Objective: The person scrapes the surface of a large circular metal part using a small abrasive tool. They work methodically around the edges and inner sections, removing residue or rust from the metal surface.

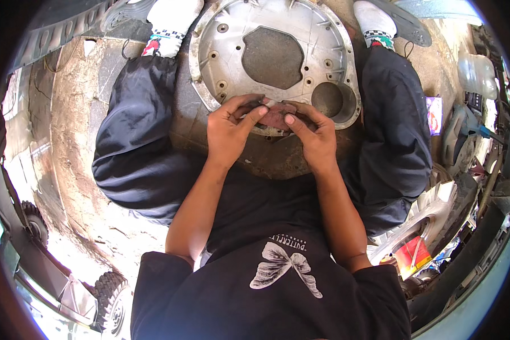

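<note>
Between my feet lies a cast grey metal bell housing (230, 69), with a large central opening, a round pocket at its lower right and bolt holes about its rim. Over its near edge, both hands grip a small reddish-brown piece of sandpaper (275, 116), folded or crumpled and darkened in places. My left hand (232, 127) pinches its left end between thumb and fingers. At the right end, my right hand (316, 133) has thumb and fingers closed on it. Whether the sheet touches the housing below, I cannot tell.
My bent legs in dark trousers flank the housing. To the right are a purple packet (434, 115), a clear plastic container (477, 75), a tyre (430, 212) and a red and yellow can (412, 256). Wheels (114, 303) stand at the lower left on the concrete floor (76, 136).
</note>
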`<state>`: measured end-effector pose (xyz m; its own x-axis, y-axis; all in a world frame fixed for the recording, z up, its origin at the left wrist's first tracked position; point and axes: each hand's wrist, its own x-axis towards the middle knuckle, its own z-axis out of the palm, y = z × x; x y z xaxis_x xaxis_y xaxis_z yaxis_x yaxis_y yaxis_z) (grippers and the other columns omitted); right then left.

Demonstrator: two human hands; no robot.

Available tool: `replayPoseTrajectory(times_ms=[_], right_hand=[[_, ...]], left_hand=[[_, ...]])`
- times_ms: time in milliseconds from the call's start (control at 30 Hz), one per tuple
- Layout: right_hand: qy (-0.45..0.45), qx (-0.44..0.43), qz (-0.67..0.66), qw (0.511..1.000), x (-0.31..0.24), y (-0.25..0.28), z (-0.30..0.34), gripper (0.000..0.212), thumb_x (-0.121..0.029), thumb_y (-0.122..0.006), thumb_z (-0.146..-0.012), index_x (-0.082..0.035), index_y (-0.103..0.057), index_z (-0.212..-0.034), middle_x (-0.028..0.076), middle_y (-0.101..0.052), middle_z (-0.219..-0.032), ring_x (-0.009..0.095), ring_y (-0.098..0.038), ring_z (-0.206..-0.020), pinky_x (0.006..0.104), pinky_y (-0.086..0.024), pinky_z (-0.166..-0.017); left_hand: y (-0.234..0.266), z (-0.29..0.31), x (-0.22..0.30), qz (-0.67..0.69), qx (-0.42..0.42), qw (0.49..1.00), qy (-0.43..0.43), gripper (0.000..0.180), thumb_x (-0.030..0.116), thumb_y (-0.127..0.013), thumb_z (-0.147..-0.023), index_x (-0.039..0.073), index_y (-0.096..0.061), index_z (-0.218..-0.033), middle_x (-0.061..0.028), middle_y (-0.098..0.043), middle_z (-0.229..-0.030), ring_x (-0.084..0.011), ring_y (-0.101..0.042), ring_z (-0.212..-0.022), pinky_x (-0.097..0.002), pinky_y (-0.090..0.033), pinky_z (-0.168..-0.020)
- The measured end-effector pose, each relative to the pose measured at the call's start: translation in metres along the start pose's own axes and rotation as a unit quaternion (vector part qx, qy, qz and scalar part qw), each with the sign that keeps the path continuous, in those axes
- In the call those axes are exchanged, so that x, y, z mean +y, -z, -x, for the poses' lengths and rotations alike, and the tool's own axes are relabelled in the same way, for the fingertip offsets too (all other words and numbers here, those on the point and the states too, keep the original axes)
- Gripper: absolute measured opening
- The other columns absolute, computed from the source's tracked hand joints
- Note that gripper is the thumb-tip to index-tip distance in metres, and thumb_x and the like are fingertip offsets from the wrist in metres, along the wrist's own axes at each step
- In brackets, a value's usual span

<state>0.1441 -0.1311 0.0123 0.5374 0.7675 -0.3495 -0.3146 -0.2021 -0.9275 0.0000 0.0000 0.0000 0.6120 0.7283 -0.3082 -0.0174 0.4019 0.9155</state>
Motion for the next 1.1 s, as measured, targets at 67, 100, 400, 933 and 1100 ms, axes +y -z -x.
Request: replayPoseTrajectory(times_ms=[67, 100, 400, 933, 1100], right_hand=[[-0.016, -0.009, -0.04, 0.999, -0.003, -0.001, 0.001, 0.035, -0.01, -0.078, -0.1, 0.008, -0.071, -0.129, 0.013, -0.077, -0.121, 0.019, -0.072, -0.111, 0.0334, -0.057, -0.101], [-0.029, -0.009, -0.058, 0.998, -0.002, -0.002, 0.0, 0.034, -0.01, -0.078, -0.099, 0.007, -0.071, -0.128, 0.013, -0.077, -0.119, 0.019, -0.072, -0.111, 0.0332, -0.057, -0.1], [-0.009, 0.029, -0.012, 0.999, 0.002, -0.002, -0.002, 0.029, -0.01, -0.08, -0.098, 0.003, -0.07, -0.122, 0.009, -0.076, -0.114, 0.015, -0.071, -0.107, 0.0301, -0.056, -0.093], [-0.032, 0.024, -0.151, 0.988, 0.009, -0.013, -0.002, 0.043, -0.007, -0.076, -0.099, 0.001, -0.061, -0.139, 0.012, -0.072, -0.124, 0.016, -0.071, -0.105, 0.0273, -0.056, -0.086], [-0.014, 0.002, -0.117, 0.993, 0.003, -0.024, 0.002, 0.038, -0.004, -0.075, -0.1, 0.006, -0.064, -0.134, 0.011, -0.073, -0.125, 0.018, -0.071, -0.113, 0.0303, -0.057, -0.097]], left_hand=[[0.003, 0.001, 0.001, 0.015, -0.009, 1.0, 0.001, 0.025, -0.002, -0.077, -0.097, -0.007, -0.075, -0.121, -0.0142, -0.079, -0.114, -0.0172, -0.075, -0.104, -0.0294, -0.061, -0.092], [0.005, 0.001, 0.002, -0.002, -0.009, 1.0, 0.001, 0.023, -0.002, -0.077, -0.097, -0.007, -0.075, -0.12, -0.0142, -0.079, -0.113, -0.0172, -0.075, -0.103, -0.0294, -0.061, -0.092], [0.01, 0.002, 0.008, -0.007, 0.005, 0.998, 0.07, 0.026, 0.005, -0.073, -0.102, -0.009, -0.072, -0.123, -0.018, -0.078, -0.117, -0.0221, -0.076, -0.104, -0.0325, -0.062, -0.092], [0.015, -0.002, -0.001, 0.121, -0.083, 0.988, 0.047, 0.046, -0.01, -0.082, -0.086, -0.007, -0.069, -0.13, -0.0163, -0.074, -0.127, -0.0239, -0.071, -0.117, -0.0372, -0.059, -0.102], [0.01, -0.002, 0.0, 0.019, -0.055, 0.998, -0.007, 0.045, -0.009, -0.083, -0.086, -0.008, -0.069, -0.128, -0.0133, -0.075, -0.118, -0.0217, -0.072, -0.112, -0.034, -0.057, -0.098]])
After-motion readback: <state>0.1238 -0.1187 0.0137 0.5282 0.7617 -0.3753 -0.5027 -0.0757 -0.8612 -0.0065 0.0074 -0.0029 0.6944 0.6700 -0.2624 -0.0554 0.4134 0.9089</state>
